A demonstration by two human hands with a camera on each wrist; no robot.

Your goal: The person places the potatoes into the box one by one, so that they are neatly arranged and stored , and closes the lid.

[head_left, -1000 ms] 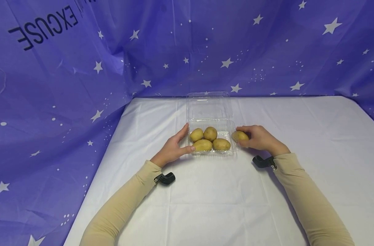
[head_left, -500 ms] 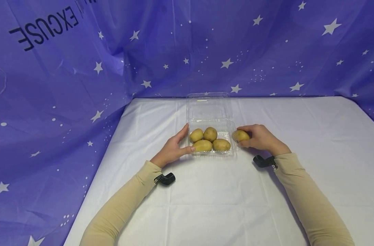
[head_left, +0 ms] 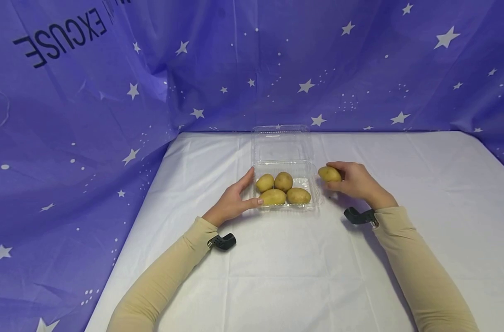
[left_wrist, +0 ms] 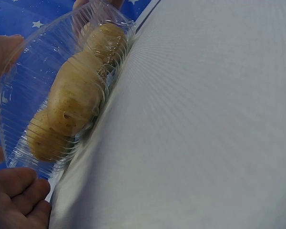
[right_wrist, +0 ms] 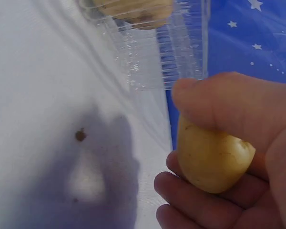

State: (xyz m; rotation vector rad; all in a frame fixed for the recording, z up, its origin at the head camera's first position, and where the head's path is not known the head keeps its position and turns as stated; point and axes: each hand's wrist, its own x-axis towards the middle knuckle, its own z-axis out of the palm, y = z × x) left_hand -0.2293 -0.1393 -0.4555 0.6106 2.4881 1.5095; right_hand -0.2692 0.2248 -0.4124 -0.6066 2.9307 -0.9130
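Yellow oval potato looks firm, maybe slick; right hand pinches its sides, smart. Left hand grips clear plastic clamshell

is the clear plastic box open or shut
Open: in the head view, the lid of the clear plastic box is folded back, leaving the four potatoes inside uncovered.

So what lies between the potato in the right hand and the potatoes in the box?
The clear box's ribbed side wall: the right wrist view shows it between the held potato and a boxed potato.
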